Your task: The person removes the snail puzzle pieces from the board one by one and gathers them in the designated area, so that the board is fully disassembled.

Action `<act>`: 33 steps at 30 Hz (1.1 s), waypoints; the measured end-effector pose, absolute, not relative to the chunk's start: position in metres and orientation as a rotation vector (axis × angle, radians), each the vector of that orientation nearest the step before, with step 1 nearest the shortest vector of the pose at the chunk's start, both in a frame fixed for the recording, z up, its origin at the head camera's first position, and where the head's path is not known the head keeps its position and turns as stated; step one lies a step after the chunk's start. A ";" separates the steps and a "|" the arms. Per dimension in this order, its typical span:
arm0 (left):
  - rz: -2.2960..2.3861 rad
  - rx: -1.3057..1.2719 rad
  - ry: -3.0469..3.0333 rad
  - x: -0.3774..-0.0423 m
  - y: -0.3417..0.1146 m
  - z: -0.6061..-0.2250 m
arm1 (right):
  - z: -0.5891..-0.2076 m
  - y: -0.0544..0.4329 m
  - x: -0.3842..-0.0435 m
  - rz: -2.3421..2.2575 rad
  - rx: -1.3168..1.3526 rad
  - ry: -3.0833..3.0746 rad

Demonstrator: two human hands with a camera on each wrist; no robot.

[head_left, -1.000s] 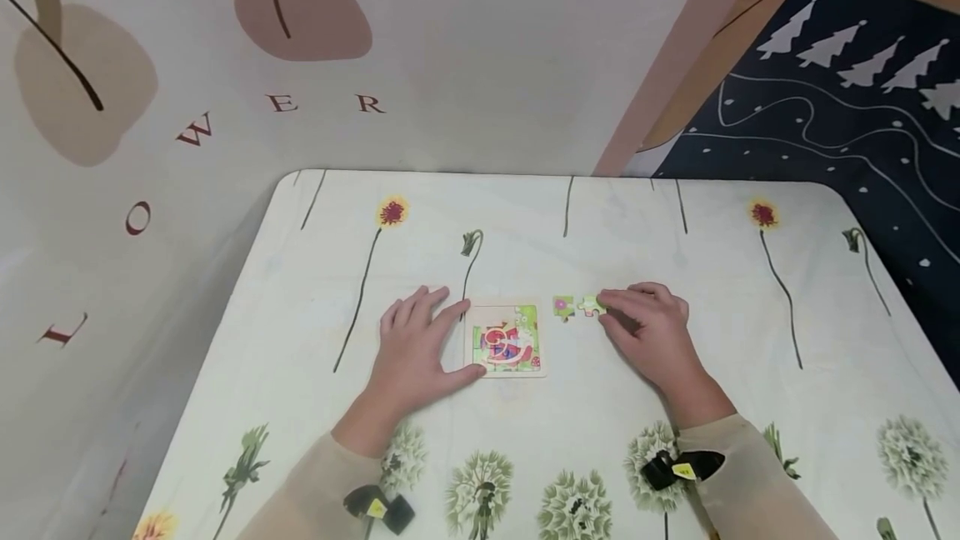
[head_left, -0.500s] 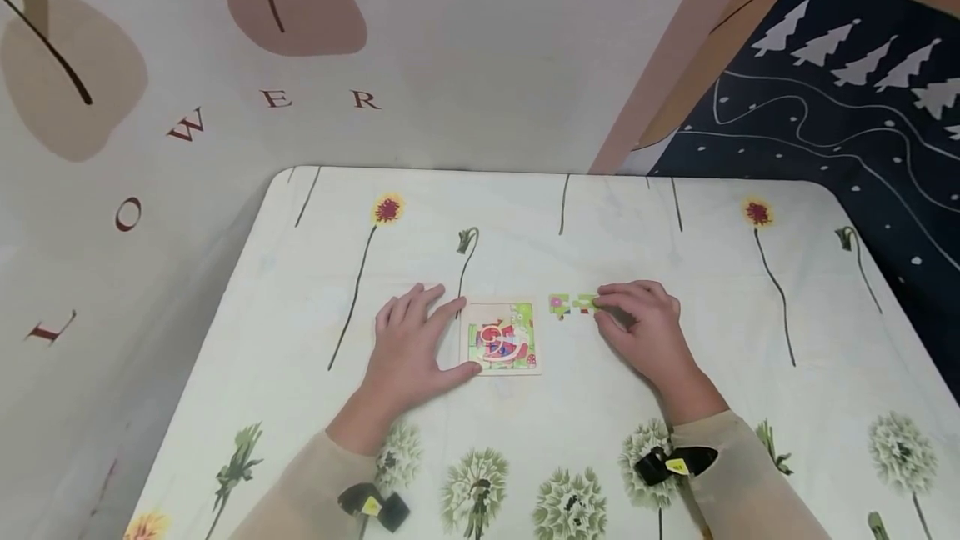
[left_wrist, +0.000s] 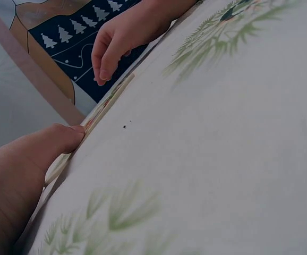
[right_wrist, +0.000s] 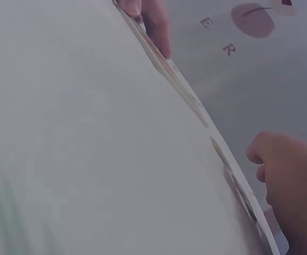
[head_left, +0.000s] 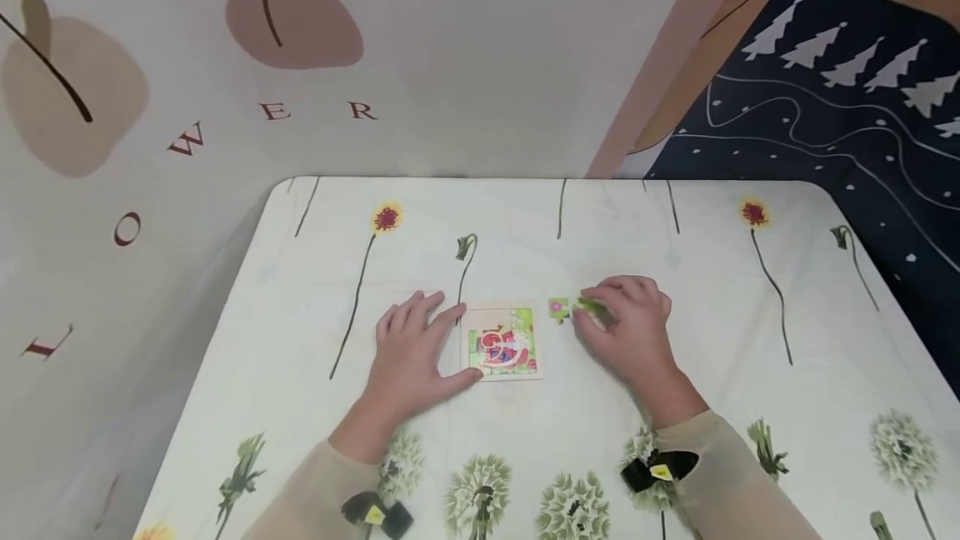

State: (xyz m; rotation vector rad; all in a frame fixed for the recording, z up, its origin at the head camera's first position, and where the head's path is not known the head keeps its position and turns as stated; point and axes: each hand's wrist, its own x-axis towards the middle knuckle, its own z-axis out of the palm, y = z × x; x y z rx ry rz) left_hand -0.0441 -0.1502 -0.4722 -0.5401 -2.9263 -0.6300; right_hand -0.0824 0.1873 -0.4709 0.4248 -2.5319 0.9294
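A small square wooden jigsaw puzzle (head_left: pixel 480 319) lies on the table in the head view, with bare wood at its upper left. My left hand (head_left: pixel 416 348) rests spread along its left side. The thumb touches the lower left corner; the index finger touches the upper left. To the right lies a green puzzle piece (head_left: pixel 558 308) with a pink flower. A second green piece (head_left: pixel 592 307) is partly hidden under my right hand (head_left: pixel 630 323). In the right wrist view, that right hand (right_wrist: pixel 291 170) hovers just above the pieces (right_wrist: pixel 244 196), fingers loosely bent, with nothing visible in them.
The table (head_left: pixel 300 440) wears a white cloth printed with flowers and dandelions. A pale wall panel with printed letters (head_left: pixel 362 110) stands behind it, and a dark panel with white trees (head_left: pixel 813 44) is at the right.
My right hand has shifted left over the second piece, which its fingers were touching at its right end. That piece turned and came closer to the flower piece. My left hand has stayed put.
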 end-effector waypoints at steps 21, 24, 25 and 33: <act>-0.609 -0.555 -2.952 -0.046 -0.151 -0.470 | -0.464 0.115 -0.072 0.769 0.545 -2.727; -0.611 -0.556 -2.953 -0.046 -0.151 -0.470 | -0.462 0.113 -0.072 0.749 0.524 -2.750; -0.615 -0.555 -2.955 -0.046 -0.151 -0.470 | -0.461 0.113 -0.072 0.742 0.518 -2.756; -0.613 -0.541 -2.982 -0.046 -0.153 -0.470 | -0.457 0.109 -0.073 0.714 0.481 -2.833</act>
